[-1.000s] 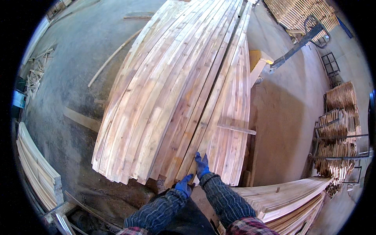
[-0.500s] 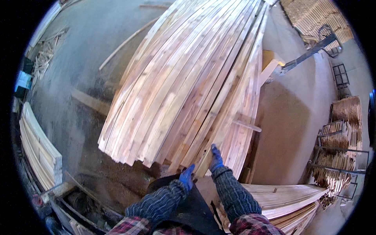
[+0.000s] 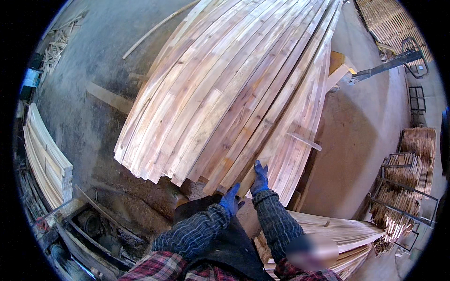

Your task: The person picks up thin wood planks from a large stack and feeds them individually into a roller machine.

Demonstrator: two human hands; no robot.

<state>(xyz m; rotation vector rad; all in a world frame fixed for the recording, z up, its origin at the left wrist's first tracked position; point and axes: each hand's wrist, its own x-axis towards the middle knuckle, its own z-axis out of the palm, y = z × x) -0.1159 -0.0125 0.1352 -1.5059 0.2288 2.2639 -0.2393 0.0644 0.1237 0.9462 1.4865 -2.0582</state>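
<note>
A broad stack of long, pale-brown wooden boards [image 3: 201, 107] stretches away from me, its near ends staggered. My left hand [image 3: 230, 201], in a blue glove, grips the near end of one narrow wooden board [image 3: 247, 185] from its left side. Higher up on the same board's right side is my right hand [image 3: 260, 179], also gloved in blue, with its fingers closed along the edge. The undersides of both grips are hidden. A short flat stick [image 3: 303, 136] lies across the boards beyond my right hand.
More boards [image 3: 328, 229] are piled low to the right of my body. Another bundle [image 3: 47, 159] stands at the left, beside a dark metal trough [image 3: 96, 225]. Metal racks with wood strips [image 3: 398, 196] stand far right. A dark metal bar [image 3: 386, 63] projects near the stack's right side.
The whole view has shifted, so the stack sits higher in the picture. Both hands stay at the near end of the same board, with little visible movement against it.
</note>
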